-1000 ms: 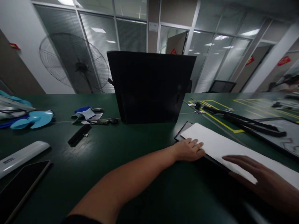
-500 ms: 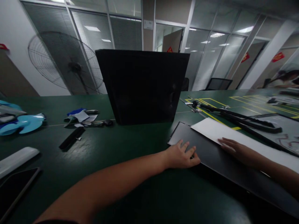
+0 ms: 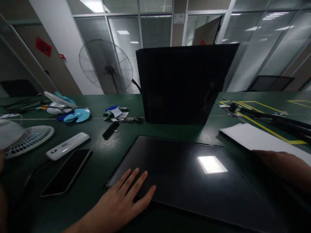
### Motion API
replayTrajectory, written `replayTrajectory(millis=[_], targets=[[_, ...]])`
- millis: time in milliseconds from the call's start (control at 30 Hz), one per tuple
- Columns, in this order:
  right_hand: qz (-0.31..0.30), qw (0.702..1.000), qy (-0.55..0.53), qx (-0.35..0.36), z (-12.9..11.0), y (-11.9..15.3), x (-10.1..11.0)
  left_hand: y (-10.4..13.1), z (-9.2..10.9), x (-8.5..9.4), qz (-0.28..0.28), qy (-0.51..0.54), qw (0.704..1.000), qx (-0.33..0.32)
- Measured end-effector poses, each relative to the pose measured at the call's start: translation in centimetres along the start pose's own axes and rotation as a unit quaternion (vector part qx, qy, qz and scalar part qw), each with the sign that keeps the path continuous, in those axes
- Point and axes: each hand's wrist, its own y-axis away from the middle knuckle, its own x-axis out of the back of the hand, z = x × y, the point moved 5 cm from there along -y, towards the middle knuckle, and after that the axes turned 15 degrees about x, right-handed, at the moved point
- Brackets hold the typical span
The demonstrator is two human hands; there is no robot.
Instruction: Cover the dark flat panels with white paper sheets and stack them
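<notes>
A flat black screen panel point(image 3: 175, 174) lies on the green table, its glossy face reflecting a ceiling light. My left hand point(image 3: 123, 194) rests on the panel's near left corner, fingers spread, holding nothing. To the right, a white sheet point(image 3: 264, 139) lies beside the panel. Along the near edge of that sheet is my right hand point(image 3: 282, 161), palm down with its fingers stretched out close together. Its underside is dark and hidden.
Behind the panel stands a large black box-like object point(image 3: 184, 87). At left are a phone point(image 3: 66, 173), a white handheld device point(image 3: 68, 145), a white fan grille point(image 3: 36, 137) and blue fan blades point(image 3: 79, 115). Black strips point(image 3: 274, 116) lie at right. Blurred skin shows at the left edge.
The panel has come leftward away from the white sheet and now lies in front of the black box. My left hand moved left with it. The view has turned left.
</notes>
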Motion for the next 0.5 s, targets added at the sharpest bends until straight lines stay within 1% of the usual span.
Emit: replayTrajectory(millis=[67, 100, 233, 300, 367, 400, 433, 500], targets=[[-0.049, 0.999, -0.004, 0.009, -0.8, -0.7, -0.4, 0.4, -0.4, -1.0, -0.017, -0.004, 1.0, 0.024], [-0.063, 0.998, -0.003, 0.01, -1.1, -1.1, -0.4, 0.3, -0.4, -1.5, -0.026, -0.001, 0.999, 0.03], [-0.074, 0.997, 0.016, -0.01, -2.2, -2.6, 0.6, -1.2, -0.6, -2.9, -0.081, 0.029, 0.996, 0.017], [-0.065, 0.997, 0.029, -0.015, -3.7, -3.0, 1.2, -1.9, -1.0, -3.1, -0.094, 0.049, 0.994, 0.009], [-0.055, 0.998, 0.038, -0.004, -6.5, -3.3, 1.7, -2.3, -1.7, -3.0, -0.086, 0.08, 0.993, 0.015], [-0.042, 0.998, 0.044, 0.015, -8.6, -3.4, 1.9, -2.4, -2.0, -3.0, -0.08, 0.098, 0.992, 0.02], [-0.026, 0.997, 0.049, 0.045, -11.1, -3.4, 2.0, -2.4, -2.3, -3.0, -0.077, 0.114, 0.99, 0.027], [0.049, 0.985, 0.067, 0.149, -17.4, -3.5, 2.5, -2.4, -2.8, -3.0, -0.073, 0.131, 0.988, 0.041]])
